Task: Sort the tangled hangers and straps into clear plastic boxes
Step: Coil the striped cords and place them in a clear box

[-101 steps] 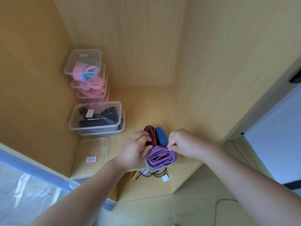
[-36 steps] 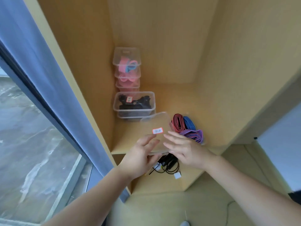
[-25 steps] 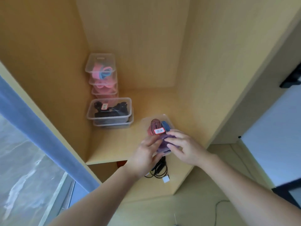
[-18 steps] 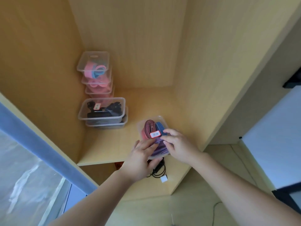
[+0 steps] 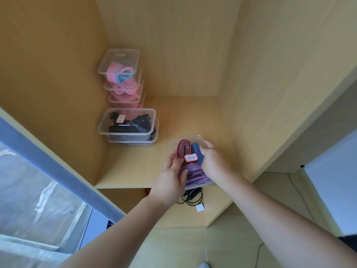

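Your left hand (image 5: 172, 176) lays its fingers flat on the lid of the clear box (image 5: 188, 141) of red, blue and purple straps (image 5: 194, 172) at the front right of the shelf (image 5: 135, 167), while your right hand (image 5: 214, 163) curls around its right edge.

Labelled, lidded clear box (image 5: 194, 139) holds red, blue, purple straps (image 5: 194, 172), on shelf (image 5: 135, 167) edge.
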{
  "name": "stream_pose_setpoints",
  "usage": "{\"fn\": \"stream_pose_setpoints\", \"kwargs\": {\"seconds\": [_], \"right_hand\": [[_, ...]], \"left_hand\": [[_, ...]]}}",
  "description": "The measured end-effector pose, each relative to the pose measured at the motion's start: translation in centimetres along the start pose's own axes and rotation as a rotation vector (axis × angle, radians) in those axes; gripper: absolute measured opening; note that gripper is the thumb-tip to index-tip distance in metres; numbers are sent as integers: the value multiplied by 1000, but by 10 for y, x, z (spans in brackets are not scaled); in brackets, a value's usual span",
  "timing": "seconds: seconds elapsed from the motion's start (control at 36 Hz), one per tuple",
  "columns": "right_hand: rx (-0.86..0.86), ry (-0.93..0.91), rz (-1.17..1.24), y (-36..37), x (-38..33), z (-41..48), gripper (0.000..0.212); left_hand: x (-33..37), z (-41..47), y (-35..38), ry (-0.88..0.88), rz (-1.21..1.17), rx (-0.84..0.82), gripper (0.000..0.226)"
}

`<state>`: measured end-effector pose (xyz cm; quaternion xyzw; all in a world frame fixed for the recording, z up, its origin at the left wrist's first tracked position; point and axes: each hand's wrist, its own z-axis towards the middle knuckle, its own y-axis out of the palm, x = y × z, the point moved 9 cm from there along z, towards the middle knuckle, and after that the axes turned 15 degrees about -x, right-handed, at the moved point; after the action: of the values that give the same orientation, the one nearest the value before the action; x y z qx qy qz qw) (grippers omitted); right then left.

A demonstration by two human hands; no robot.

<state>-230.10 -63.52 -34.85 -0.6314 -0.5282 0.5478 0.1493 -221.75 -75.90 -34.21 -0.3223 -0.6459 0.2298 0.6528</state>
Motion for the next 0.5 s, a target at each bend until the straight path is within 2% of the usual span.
{"fn": "stream_pose_setpoints", "kwargs": {"seconds": [0.19, 0.33, 0.5], "right_hand": [[21, -16, 85, 4, 6, 2, 59], [61, -12, 166, 8, 13, 6, 51], [109, -14, 287, 3, 13, 11, 48]], "left_hand": [[-21, 3, -13, -121, -94, 97, 22], [-29, 9, -11, -187, -169, 92, 19], [-31, 28, -17, -188, -166, 76, 31]]}}
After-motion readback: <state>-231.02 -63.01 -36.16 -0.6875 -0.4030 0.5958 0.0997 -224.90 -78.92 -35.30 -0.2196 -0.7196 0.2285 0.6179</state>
